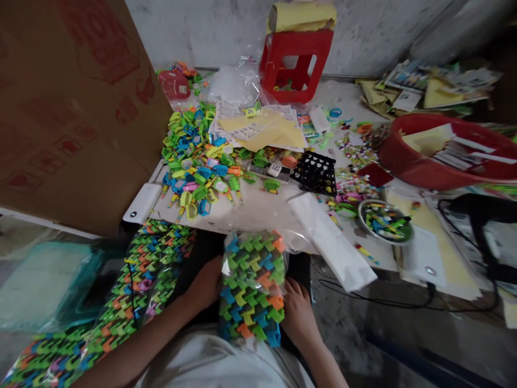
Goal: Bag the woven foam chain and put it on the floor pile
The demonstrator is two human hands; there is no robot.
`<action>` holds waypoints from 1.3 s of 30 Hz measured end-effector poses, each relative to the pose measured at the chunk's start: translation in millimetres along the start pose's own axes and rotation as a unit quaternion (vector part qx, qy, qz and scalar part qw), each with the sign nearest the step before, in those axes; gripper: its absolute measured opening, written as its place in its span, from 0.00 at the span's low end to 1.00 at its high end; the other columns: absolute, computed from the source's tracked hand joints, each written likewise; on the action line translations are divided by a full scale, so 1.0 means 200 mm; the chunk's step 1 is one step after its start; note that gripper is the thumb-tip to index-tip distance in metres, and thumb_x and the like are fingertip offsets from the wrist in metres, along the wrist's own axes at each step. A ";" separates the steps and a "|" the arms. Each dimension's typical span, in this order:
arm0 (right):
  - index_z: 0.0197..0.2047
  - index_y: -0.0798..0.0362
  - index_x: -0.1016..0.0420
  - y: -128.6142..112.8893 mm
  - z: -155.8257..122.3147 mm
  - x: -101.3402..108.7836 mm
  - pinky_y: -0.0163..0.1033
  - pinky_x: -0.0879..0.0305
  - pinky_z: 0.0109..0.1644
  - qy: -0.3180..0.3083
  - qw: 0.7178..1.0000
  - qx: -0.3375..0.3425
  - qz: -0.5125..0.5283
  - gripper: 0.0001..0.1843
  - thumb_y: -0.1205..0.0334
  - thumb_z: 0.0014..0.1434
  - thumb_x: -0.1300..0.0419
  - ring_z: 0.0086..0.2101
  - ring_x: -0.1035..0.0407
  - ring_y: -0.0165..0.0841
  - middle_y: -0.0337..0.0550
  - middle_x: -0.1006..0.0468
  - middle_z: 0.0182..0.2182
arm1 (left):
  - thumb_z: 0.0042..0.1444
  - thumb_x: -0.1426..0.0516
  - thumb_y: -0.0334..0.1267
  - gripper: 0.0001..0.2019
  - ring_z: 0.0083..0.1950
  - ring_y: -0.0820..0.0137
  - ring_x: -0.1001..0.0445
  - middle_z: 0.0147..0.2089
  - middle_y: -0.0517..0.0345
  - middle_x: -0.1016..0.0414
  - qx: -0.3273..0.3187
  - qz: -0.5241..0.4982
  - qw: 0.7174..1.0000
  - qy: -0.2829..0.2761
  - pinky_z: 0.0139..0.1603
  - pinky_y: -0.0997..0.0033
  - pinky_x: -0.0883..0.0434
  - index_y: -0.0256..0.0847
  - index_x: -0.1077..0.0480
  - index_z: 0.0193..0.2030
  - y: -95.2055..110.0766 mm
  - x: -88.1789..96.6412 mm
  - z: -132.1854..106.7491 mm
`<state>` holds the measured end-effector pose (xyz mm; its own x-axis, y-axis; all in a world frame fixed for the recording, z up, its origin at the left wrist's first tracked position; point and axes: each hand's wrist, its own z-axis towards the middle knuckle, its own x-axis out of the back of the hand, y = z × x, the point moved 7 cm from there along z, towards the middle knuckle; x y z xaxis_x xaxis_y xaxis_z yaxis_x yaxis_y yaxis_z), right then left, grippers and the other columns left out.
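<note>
Both hands, left hand (205,285), right hand (299,315), gripping bagged colourful clips (251,285), cluttered table (262,210)

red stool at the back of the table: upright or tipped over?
Tipped. The red stool lies on its side against the wall, its open underside facing the camera, with yellow paper resting on top.

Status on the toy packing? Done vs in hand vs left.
Done: a long filled strip of packets lies at the person's left. In hand: left hand and right hand grip a clear bag of colourful pieces on the lap. Left: a large loose pile sits on the table.
</note>
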<state>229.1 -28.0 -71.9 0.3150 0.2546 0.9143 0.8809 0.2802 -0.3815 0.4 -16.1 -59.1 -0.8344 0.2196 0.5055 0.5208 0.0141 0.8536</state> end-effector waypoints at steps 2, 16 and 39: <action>0.50 0.54 0.27 -0.01 0.01 0.05 0.53 0.33 0.50 0.055 0.998 0.005 0.012 0.16 0.65 0.61 0.49 0.49 0.30 0.46 0.52 0.22 0.46 | 0.56 0.45 0.35 0.14 0.48 0.61 0.24 0.47 0.49 0.23 -0.007 0.027 0.998 0.050 0.50 0.59 0.28 0.40 0.32 0.50 -0.03 0.06 -0.02; 0.36 0.53 0.32 -0.22 -0.23 0.37 0.37 0.38 0.34 0.254 0.928 0.271 0.012 0.04 0.71 0.59 0.46 0.27 0.33 0.31 0.42 0.24 0.28 | 0.57 0.46 0.31 0.04 0.34 0.69 0.27 0.33 0.54 0.25 -0.261 0.202 0.943 0.036 0.36 0.70 0.33 0.41 0.35 0.32 0.11 0.13 -0.33; 0.22 0.51 0.39 -0.35 0.32 1.40 0.33 0.53 0.21 0.316 0.933 0.115 0.126 0.19 0.55 0.64 0.47 0.16 0.46 0.25 0.30 0.41 0.14 | 0.50 0.39 0.35 0.08 0.21 0.75 0.31 0.20 0.65 0.30 -0.094 -0.210 0.966 0.116 0.24 0.78 0.34 0.39 0.35 0.26 0.91 0.81 0.24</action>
<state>232.8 82.2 201.6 0.7112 -0.2372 0.6618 0.6747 0.4947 -0.5478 -32.2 68.4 172.5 -0.9944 0.0078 0.1056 0.1038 -0.1288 0.9862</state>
